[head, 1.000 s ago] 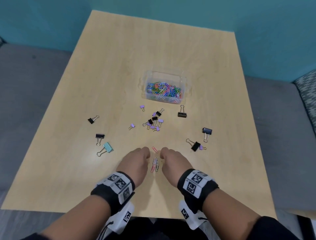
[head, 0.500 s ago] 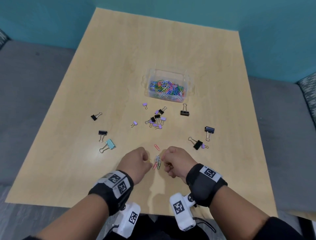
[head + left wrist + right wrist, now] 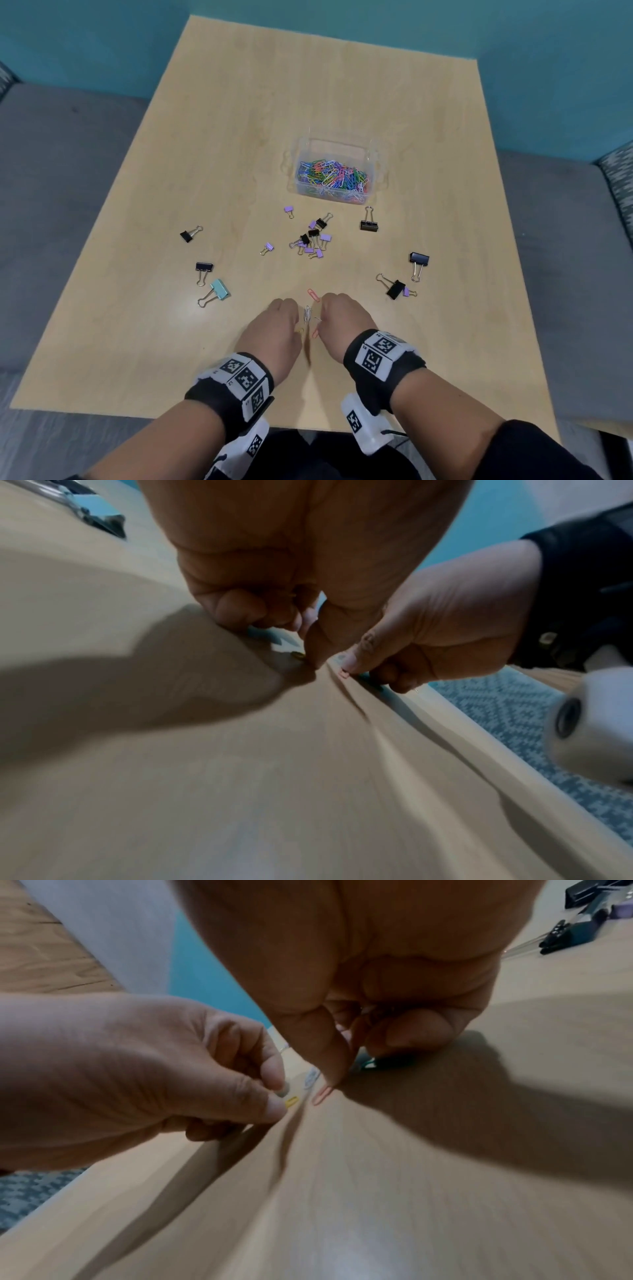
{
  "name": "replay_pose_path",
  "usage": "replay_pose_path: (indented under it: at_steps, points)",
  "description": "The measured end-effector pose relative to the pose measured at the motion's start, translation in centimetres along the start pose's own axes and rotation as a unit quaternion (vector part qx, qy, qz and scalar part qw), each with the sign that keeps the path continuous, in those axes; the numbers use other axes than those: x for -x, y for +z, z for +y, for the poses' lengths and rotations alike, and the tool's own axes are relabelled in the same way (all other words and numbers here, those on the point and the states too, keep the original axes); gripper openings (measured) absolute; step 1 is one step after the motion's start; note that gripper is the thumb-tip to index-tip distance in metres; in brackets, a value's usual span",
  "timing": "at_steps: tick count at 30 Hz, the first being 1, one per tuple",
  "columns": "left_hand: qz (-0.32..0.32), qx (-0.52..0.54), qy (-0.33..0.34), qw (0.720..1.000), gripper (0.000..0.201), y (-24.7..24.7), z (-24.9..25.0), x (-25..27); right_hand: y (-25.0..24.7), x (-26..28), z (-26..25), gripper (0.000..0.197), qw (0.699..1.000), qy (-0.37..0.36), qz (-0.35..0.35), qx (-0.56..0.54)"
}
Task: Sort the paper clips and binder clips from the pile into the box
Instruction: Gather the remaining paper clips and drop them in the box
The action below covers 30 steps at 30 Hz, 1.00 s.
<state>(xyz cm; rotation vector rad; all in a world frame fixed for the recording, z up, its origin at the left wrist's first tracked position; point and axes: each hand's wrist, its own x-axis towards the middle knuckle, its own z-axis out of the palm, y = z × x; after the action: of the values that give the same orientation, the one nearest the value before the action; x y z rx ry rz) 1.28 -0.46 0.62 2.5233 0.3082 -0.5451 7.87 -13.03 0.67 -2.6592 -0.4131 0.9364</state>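
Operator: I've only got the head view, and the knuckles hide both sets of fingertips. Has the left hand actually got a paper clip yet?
Observer: Yes. In the right wrist view the left hand pinches a yellow paper clip between thumb and forefinger, just above the table.
Operator: And the right hand?
Observer: The left wrist view shows the right hand with its fingers curled and its thumb tip down on one end of a pink paper clip.
Operator: Lifted?
Observer: No, it lies flat on the wood. I cannot tell whether the forefinger grips it from behind.
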Motion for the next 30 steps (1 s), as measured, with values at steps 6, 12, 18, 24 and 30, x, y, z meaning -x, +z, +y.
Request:
replay_pose_path:
  at_steps: [6, 12, 18, 24, 30]
  points:
    - [-0.018, -0.027, 0.001, 0.999, 0.011, 0.0, 0.1, -0.5, -1.3, 0.7, 1.7, 0.016, 0.974, 0.036, 0.006, -0.224]
    - [-0.033, -0.073, 0.034, 0.996, 0.017, -0.1, 0.5, -0.7, -2.1, 1.7, 4.0, 0.020, 0.780, 0.144, -0.064, -0.606]
    - [-0.024, 0.360, -0.126, 0.924, 0.018, -1.3, -1.2, -0.8, -2.8, 1.9, 3.5, 0.019, 0.758, 0.153, -0.084, -0.629]
    - [-0.057, 0.665, -0.188, 0.720, 0.021, -3.2, -0.9, -1.1, -1.7, 1.4, 2.8, 0.011, 0.999, -0.017, -0.017, -0.037]
    - [0.018, 0.260, -0.138, 0.955, 0.020, -1.7, 0.4, -2.5, -0.5, 0.9, 2.7, 0.011, 1.000, -0.020, -0.011, 0.003]
